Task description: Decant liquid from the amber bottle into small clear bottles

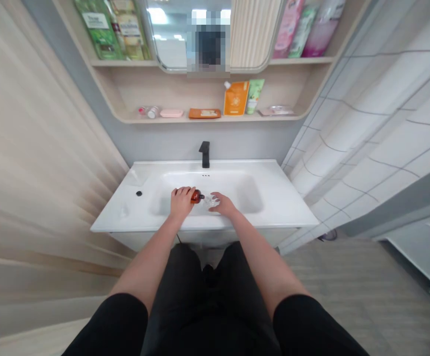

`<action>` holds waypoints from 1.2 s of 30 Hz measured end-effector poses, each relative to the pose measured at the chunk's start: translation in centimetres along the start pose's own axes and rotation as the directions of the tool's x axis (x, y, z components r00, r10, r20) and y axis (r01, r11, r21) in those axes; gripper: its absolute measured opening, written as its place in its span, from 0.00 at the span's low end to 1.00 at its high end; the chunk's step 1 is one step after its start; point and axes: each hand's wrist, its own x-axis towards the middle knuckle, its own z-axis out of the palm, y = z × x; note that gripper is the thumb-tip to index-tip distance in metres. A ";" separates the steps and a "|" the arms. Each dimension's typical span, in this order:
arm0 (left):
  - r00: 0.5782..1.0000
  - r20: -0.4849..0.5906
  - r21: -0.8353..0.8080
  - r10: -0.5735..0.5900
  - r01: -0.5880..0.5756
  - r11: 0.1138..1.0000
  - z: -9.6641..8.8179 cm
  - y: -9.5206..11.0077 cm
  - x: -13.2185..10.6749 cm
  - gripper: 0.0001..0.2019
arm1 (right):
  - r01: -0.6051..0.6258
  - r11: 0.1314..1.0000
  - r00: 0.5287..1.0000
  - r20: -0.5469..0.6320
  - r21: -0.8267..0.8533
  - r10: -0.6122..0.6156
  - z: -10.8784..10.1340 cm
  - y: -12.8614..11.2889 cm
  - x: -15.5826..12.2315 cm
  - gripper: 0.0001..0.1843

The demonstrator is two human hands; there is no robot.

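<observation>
Clamping left hand [181, 201] fingers on amber bottle [197, 197], right hand [224, 203] fingers together on clear object [211, 200], label unreadable

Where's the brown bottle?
In the head view, the amber bottle is gripped in the left hand above the white washbasin, its tip pointing at a clear object by the right hand.

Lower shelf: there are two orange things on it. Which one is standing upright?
The orange pouch, just left of the green tube, stands upright. The other orange item, a flat packet, lies down on the lower shelf.
</observation>
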 end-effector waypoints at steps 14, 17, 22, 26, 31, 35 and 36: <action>1.000 -0.008 0.005 0.009 -0.009 1.000 0.1 -0.1 0.0 0.28 | 0.020 1.000 1.000 -0.010 -0.011 -0.020 0.0 0.0 -0.1 0.47; 1.000 -0.012 0.000 0.015 -0.015 1.000 0.1 -0.1 0.0 0.28 | 0.023 1.000 1.000 -0.011 -0.016 -0.023 0.0 0.1 0.0 0.46; 1.000 -0.014 -0.003 0.023 -0.023 1.000 0.2 -0.2 0.0 0.29 | 0.036 0.999 0.999 -0.018 -0.027 -0.037 0.0 0.0 -0.1 0.46; 1.000 -0.006 -0.005 0.010 -0.010 1.000 0.1 -0.2 0.0 0.28 | 0.030 0.999 0.999 -0.014 -0.032 -0.030 -0.1 -0.2 -0.2 0.46; 1.000 -0.002 -0.005 0.005 -0.005 1.000 0.0 0.0 0.0 0.29 | 0.024 0.999 0.999 -0.020 -0.027 -0.025 0.0 -0.2 -0.2 0.46; 1.000 0.002 -0.013 0.006 -0.006 1.000 -0.1 0.0 -0.1 0.30 | 0.023 1.000 1.000 -0.017 -0.019 -0.023 -0.1 -0.2 -0.3 0.46; 1.000 0.005 -0.015 0.006 -0.006 1.000 -0.1 0.0 -0.1 0.30 | 0.023 1.000 1.000 -0.018 -0.017 -0.023 -0.1 -0.2 -0.3 0.46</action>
